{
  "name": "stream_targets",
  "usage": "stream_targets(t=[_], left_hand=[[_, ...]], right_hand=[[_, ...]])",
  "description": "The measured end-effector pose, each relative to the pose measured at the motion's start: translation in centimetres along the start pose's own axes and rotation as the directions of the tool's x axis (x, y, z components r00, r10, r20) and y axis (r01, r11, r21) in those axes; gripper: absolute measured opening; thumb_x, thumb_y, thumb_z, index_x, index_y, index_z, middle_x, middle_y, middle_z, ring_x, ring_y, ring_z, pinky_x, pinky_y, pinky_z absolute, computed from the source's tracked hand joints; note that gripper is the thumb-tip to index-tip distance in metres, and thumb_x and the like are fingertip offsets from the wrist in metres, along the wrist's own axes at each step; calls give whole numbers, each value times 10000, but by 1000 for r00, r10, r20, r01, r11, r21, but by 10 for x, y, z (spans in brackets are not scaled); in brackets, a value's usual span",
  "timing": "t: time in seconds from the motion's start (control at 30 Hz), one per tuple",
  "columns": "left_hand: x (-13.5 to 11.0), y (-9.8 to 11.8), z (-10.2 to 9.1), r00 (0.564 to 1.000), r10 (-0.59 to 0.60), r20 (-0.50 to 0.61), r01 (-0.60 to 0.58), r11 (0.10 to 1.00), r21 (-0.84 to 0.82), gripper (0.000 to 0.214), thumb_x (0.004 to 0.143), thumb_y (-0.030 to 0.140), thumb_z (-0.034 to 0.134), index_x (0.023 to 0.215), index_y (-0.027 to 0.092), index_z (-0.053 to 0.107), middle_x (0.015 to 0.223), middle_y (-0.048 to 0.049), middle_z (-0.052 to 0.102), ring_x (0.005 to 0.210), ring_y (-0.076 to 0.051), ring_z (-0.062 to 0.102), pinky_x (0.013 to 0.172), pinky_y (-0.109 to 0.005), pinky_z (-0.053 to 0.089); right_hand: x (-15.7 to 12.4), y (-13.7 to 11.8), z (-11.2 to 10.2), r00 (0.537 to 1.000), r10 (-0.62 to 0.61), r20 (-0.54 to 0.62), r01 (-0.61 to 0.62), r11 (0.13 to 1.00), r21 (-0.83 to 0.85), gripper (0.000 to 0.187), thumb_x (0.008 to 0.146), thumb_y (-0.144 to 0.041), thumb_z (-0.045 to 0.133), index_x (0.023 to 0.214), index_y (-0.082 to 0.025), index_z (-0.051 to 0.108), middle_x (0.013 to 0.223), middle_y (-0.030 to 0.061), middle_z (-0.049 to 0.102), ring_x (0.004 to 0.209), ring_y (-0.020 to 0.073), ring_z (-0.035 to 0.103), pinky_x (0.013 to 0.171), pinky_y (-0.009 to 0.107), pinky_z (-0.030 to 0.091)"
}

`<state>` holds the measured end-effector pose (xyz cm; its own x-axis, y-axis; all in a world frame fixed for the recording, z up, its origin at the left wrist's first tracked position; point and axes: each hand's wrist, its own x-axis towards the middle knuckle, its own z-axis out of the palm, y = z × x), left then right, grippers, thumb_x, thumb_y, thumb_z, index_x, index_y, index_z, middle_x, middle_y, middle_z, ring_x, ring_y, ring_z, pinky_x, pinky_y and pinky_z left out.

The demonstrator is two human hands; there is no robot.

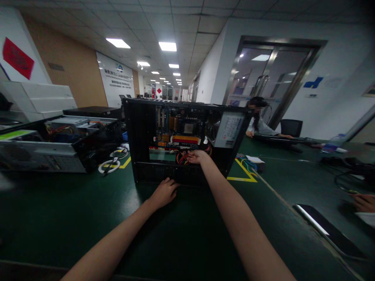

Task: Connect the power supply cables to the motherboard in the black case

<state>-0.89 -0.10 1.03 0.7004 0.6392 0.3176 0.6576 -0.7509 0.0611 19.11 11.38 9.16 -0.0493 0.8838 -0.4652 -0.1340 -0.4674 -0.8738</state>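
An open black computer case (140, 171) stands on the green table in front of me, its inside facing me. Inside it are a motherboard (178, 125) and a power supply (231, 128) at the upper right. My right hand (195, 157) reaches into the lower middle of the case, fingers closed on a bundle of red, black and yellow power cables (182, 157). Resting by the lower front edge of the case, my left hand (164, 192) has its fingers apart and holds nothing.
Another opened computer case (55, 156) lies at the left, with a coiled white cable (109, 166) beside it. Coloured wires (249, 168) lie right of the standing case. A person (258, 121) sits across the table; another person's hand (365, 203) shows at the right edge, near a dark flat device (328, 226).
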Motion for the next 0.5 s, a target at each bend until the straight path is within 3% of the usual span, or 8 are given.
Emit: stream_targets(t=[0.17,0.5], left_hand=[[0,-1,2,1000,4,-8,-4,1000,0,322,784,156,469,1102,192,506,943,-54,529,918,-195,451,830,-327,378],[0,0,0,1000,-7,11,7,1000,-1,327,783,154,473,1106,191,504,947,-55,533,914,-193,449,824,-321,377]], right_hand=[[1,-2,1,997,73,-22,-68,984,166,103,842,-115,373,822,-179,451,679,7,501,578,99,500,557,244,436],[-6,-7,6,994,104,-29,-96,974,206,170,846,-86,349,711,-162,417,662,7,472,598,98,482,522,201,415]])
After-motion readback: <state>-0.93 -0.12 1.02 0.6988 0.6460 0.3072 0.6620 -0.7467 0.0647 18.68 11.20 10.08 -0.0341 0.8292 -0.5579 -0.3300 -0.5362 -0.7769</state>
